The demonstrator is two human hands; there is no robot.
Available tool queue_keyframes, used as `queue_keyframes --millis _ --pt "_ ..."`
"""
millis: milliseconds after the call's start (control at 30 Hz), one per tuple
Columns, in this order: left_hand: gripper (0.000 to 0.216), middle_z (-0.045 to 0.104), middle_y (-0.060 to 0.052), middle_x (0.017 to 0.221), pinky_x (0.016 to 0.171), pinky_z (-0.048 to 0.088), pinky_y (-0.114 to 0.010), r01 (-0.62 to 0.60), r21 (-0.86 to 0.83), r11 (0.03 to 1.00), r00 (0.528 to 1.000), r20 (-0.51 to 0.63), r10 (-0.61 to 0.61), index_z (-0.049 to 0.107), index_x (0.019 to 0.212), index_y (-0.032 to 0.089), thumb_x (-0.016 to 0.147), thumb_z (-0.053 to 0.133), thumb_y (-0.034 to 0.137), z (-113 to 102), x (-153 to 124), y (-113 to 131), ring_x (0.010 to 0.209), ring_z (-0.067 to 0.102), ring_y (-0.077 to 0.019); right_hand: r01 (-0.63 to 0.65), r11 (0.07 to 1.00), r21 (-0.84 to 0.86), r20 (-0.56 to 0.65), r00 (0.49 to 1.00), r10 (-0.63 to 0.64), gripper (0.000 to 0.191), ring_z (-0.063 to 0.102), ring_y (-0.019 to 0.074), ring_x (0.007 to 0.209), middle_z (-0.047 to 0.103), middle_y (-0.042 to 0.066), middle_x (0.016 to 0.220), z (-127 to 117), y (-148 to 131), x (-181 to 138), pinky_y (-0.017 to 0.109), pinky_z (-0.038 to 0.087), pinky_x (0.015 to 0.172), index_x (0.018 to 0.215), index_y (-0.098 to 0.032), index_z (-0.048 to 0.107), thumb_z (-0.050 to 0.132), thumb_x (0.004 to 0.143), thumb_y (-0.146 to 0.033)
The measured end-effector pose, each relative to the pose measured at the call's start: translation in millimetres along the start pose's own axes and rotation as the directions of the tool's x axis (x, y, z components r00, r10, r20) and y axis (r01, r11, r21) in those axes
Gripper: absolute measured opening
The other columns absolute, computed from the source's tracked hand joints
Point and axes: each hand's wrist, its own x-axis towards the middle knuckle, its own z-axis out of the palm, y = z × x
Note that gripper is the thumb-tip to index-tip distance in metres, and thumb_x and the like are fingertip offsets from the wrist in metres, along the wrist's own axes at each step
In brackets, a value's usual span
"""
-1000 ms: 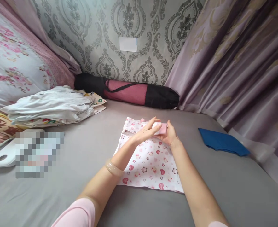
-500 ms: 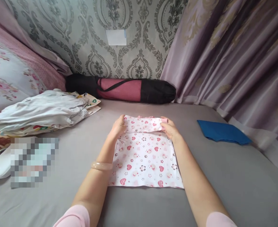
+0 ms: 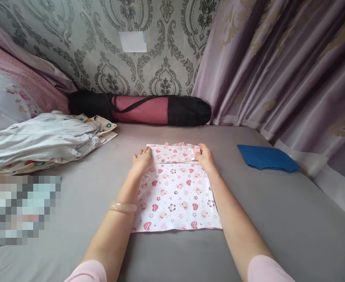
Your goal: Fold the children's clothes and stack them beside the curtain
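Note:
A small white garment with pink hearts and flowers lies flat on the grey bed sheet in front of me. Its far part is folded over into a narrow band with a pink trim. My left hand rests on the left end of that band, fingers curled on the cloth. My right hand presses the right end at the pink trim, fingers closed on the fabric. A pale bangle sits on my left wrist.
A pile of white and printed clothes lies at the left. A rolled pink mat in a black bag lies against the patterned wall. A folded blue cloth sits at the right by the purple curtain.
My hands were together over the garment's top holding the pink-trimmed part; they have spread apart and laid the folded band down flat along the far edge.

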Motion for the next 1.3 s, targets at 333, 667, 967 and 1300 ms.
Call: queue_keyframes --millis 333,667,967,1300 --pt "0.061 0.030 -0.017 0.160 0.119 0.018 -0.058 -0.071 -0.026 0.997 0.991 -0.111 0.068 0.037 0.148 0.013 0.088 0.033 0.006 -7.4 -3.1 17.0 0.150 0.021 -0.0299 0.203 0.896 -0.394 0.072 0.979 -0.190 0.056 0.045 0.0281 0.133 0.054 0.018 0.139 -11.2 -30.3 -29.6 0.041 0.034 0.112 0.139 -0.011 0.051 0.030 0.088 -0.003" --pt "0.050 0.047 -0.018 0.149 0.120 0.025 -0.048 -0.326 0.114 0.939 0.899 -0.271 0.345 0.044 0.143 0.011 0.093 0.033 0.012 41.5 8.0 27.6 0.143 0.038 -0.0273 0.591 0.724 -0.357 0.497 0.776 -0.389 0.062 0.015 0.0237 0.151 0.023 0.015 0.162 63.9 -95.5 -47.6 0.042 0.009 0.123 0.154 -0.001 0.027 0.030 0.095 -0.019" --pt "0.052 0.042 -0.021 0.152 0.118 0.027 -0.049 -0.124 0.209 0.970 0.938 -0.293 0.183 0.048 0.142 0.008 0.101 0.029 0.034 46.0 8.4 19.9 0.144 0.035 -0.0318 0.541 0.778 -0.321 0.474 0.803 -0.362 0.063 0.015 0.0208 0.151 0.019 0.009 0.164 68.4 -78.6 -45.6 0.040 0.007 0.123 0.155 -0.005 0.025 0.019 0.100 -0.034" --pt "0.064 0.036 -0.021 0.155 0.118 0.026 -0.052 -0.003 0.148 0.989 0.958 -0.283 0.045 0.037 0.148 -0.002 0.098 0.027 0.036 44.4 7.7 22.6 0.147 0.029 -0.0319 0.346 0.804 -0.483 0.366 0.914 -0.173 0.069 0.010 0.0256 0.152 0.012 0.016 0.164 46.6 -54.4 -46.0 0.039 0.004 0.122 0.155 0.003 0.019 0.019 0.101 -0.040"
